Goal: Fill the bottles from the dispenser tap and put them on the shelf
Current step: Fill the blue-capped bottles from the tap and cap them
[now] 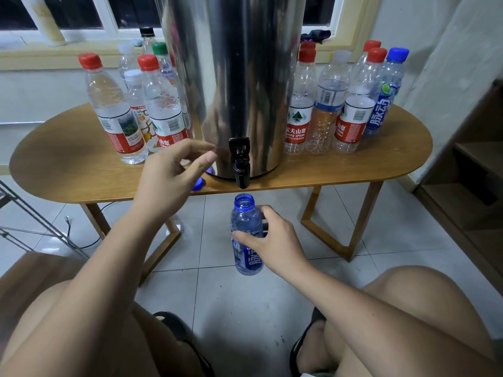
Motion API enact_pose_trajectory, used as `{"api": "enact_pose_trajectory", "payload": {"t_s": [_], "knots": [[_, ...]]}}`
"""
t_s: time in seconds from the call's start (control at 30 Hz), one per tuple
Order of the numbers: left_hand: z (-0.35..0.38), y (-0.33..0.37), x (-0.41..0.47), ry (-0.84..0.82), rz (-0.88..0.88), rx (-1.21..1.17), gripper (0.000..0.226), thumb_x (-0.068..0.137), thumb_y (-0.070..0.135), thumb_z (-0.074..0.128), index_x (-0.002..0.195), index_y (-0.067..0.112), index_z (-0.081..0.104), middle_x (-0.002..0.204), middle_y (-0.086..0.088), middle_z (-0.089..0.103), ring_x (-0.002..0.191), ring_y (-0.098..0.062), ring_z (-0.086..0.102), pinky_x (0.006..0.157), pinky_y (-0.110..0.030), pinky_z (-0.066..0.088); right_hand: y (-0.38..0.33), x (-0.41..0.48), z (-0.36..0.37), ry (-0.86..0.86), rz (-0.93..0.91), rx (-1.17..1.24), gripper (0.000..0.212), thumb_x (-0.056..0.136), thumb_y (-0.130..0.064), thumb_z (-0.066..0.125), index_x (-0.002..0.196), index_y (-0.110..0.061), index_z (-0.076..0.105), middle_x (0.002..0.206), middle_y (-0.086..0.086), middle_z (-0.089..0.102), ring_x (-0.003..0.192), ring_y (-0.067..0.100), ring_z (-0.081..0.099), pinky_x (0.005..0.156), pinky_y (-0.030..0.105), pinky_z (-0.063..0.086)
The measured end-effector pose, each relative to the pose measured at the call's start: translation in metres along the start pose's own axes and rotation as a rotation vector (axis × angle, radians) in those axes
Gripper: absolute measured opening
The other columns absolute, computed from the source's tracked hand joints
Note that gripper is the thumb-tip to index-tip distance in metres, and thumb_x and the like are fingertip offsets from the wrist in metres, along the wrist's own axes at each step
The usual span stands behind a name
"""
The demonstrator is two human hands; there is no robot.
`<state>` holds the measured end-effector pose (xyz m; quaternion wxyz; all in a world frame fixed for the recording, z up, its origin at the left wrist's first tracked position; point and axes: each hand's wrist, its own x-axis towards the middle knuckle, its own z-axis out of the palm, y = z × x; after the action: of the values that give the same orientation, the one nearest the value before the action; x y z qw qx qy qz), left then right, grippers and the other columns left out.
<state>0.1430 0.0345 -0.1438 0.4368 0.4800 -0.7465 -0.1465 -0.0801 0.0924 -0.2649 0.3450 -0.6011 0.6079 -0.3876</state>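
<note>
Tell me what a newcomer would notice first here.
A tall steel dispenser stands on the wooden table, capped bottles crowding both sides. Below its black tap, the right hand holds an open blue bottle, while the left hand hovers beside the tap.

An oval wooden worktop (81,172) on angled wooden legs stands on a floor (245,303) of pale grey tiles. Behind it a window (81,12) with white frames shows dark panes above a yellowish sill (40,57). A white wall (435,63) rises at the right, with a brown wooden shelf (476,191) at its foot. At the left stands a thin metal rack (40,218), and a dark cable (92,242) lies on the tiles near it. The light is even.
</note>
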Motion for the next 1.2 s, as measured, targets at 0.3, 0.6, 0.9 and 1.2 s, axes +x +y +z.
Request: {"api": "enact_pose_trajectory", "payload": {"t_s": [0.3,0.6,0.9,1.2], "knots": [[0.002,-0.062,-0.012,-0.226,-0.054,0.387,0.036,0.099,0.042,0.072,0.133,0.029,0.070,0.117,0.004,0.066,0.103,-0.023,0.059,0.081,-0.043,0.053,-0.005,-0.008,-0.001,-0.001,-0.023,0.034,0.050,0.079,-0.053,0.090,0.117,-0.037,0.063,0.112,-0.019,0.074,0.102,0.005,0.071,0.090,0.039,0.064],[0.001,-0.038,-0.027,-0.205,-0.042,0.152,0.026,0.094,0.033,0.083,0.120,0.032,0.078,0.111,0.017,0.074,0.103,-0.006,0.067,0.084,-0.029,0.054,-0.010,-0.018,-0.003,-0.060,-0.049,0.044,0.055,0.083,-0.050,0.090,0.127,-0.040,0.060,0.119,-0.022,0.071,0.110,0.000,0.067,0.092,0.032,0.063],[0.010,-0.007,-0.044,-0.368,0.003,-0.017,0.040,0.088,0.053,0.081,0.127,0.042,0.077,0.114,0.018,0.075,0.111,-0.013,0.067,0.081,-0.025,0.049,-0.013,-0.022,0.002,-0.085,-0.076,-0.025,0.057,0.081,-0.055,0.088,0.126,-0.044,0.056,0.119,-0.023,0.069,0.109,0.003,0.067,0.092,0.035,0.062],[0.021,0.000,-0.045,-0.320,-0.049,0.169,0.050,0.068,0.075,0.080,0.095,0.034,0.073,0.092,0.015,0.064,0.086,-0.007,0.061,0.069,-0.032,0.055,-0.016,-0.023,0.002,-0.112,-0.091,-0.144,0.058,0.084,-0.054,0.085,0.130,-0.041,0.052,0.121,-0.022,0.064,0.109,0.007,0.065,0.084,0.022,0.054]]}}
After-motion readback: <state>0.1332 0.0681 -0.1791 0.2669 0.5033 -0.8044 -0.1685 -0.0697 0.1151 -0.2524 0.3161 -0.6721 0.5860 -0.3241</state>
